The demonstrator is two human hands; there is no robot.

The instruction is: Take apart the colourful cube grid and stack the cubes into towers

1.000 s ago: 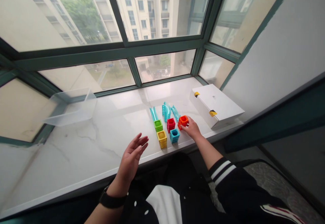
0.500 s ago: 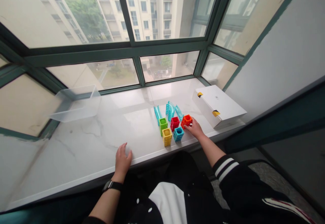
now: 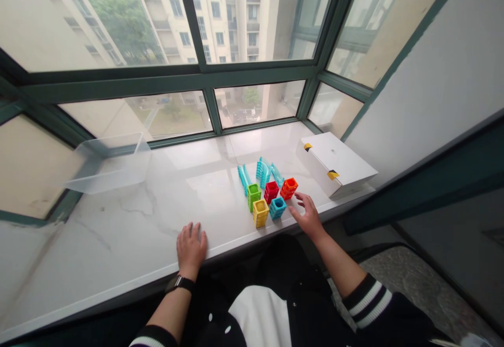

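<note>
My left hand (image 3: 191,246) lies palm down at the front edge of the white sill, holding nothing. My right hand (image 3: 308,214) is open, thumb and fingers apart, just right of the blocks and holding nothing. Nearest to it are an orange block (image 3: 289,188) and a blue block (image 3: 277,208). Beside these stand a red block (image 3: 271,192), a green block (image 3: 254,198) and a yellow block (image 3: 260,214), all hollow and upright. Behind them are a straight turquoise track piece (image 3: 243,180), a curved turquoise piece (image 3: 263,173) and another turquoise piece (image 3: 277,175).
A clear plastic bin (image 3: 110,168) stands on the left of the marble-patterned sill (image 3: 129,247). At the right is a white box (image 3: 338,162) with yellow-and-black tabs. Green-framed windows (image 3: 255,74) rise behind, and a wall borders the right side.
My right hand has let go of the orange block and drawn back toward me, leaving it standing beside the red one. My left hand has flattened onto the sill.
</note>
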